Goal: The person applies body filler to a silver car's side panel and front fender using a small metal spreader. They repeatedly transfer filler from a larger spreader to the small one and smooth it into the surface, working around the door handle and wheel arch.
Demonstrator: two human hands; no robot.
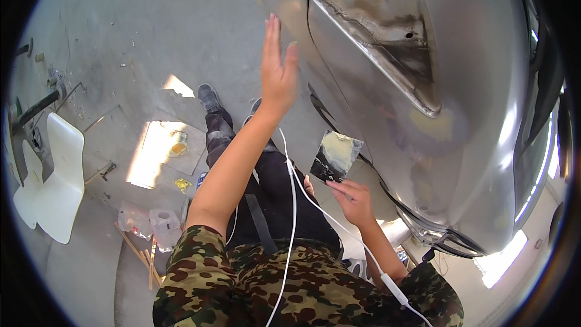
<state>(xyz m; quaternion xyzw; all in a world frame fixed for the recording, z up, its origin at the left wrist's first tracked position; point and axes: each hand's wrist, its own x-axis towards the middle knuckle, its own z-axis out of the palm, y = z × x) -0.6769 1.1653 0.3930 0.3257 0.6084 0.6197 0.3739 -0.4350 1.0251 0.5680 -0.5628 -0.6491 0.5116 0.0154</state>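
Note:
My left hand (279,82) is stretched out beside the silver car body (478,163), its fingers straight and the thumb apart, holding nothing. Whether it touches the panel I cannot tell. Lower down, my right hand (354,203) pinches the near corner of a dark square sheet (327,168) between thumb and fingers. Pale cream material, paste or dust, covers much of the sheet's top face. On the car, a dull yellowish patch (433,127) lies near the tip of a pointed opening (408,42) with brown stains inside.
White cables (293,206) hang down my front. At left stands a white chair (65,172); near it are a clear plastic container (164,223), wooden sticks (142,254) and a yellow scrap (182,185) on the grey floor (163,30). A dark trim strip (393,191) borders the car's lower edge.

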